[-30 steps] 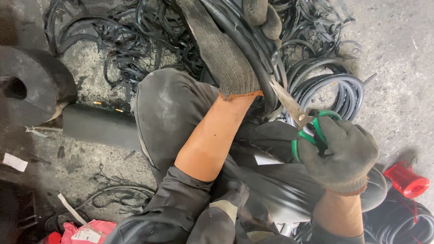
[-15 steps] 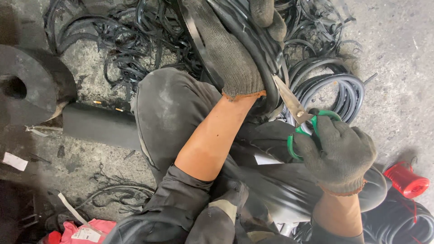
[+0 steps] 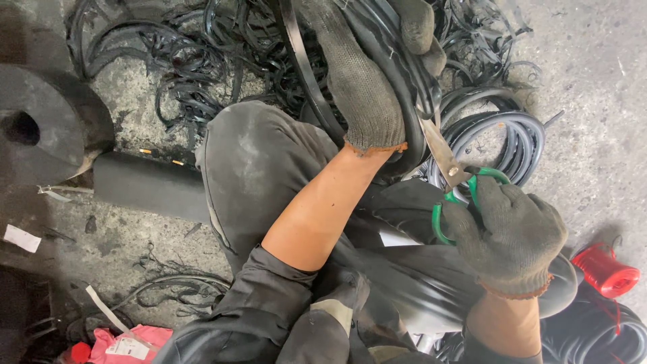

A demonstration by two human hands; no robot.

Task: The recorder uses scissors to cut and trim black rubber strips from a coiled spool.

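My left hand (image 3: pixel 360 81), in a grey knitted glove, grips a thick black rubber hose or strip (image 3: pixel 394 87) near the top middle, its fingers wrapped around it. My right hand (image 3: pixel 509 232), in a dark glove, holds green-handled scissors (image 3: pixel 453 176) whose metal blades point up and left at the rubber just below my left hand. My bent knee in dark trousers (image 3: pixel 259 162) lies under my left forearm.
Tangled black rubber strips (image 3: pixel 182 61) cover the concrete floor at the top. A coil of black hose (image 3: pixel 502 135) lies right of the scissors. A black rubber roll (image 3: pixel 40 125) and bar (image 3: pixel 145 185) sit left. A red spool (image 3: pixel 606 269) is at right, pink packaging (image 3: pixel 131 340) bottom left.
My left hand has moved up and slightly left along the rubber. My right hand has brought the scissors up toward it, the blades now closer to the rubber.
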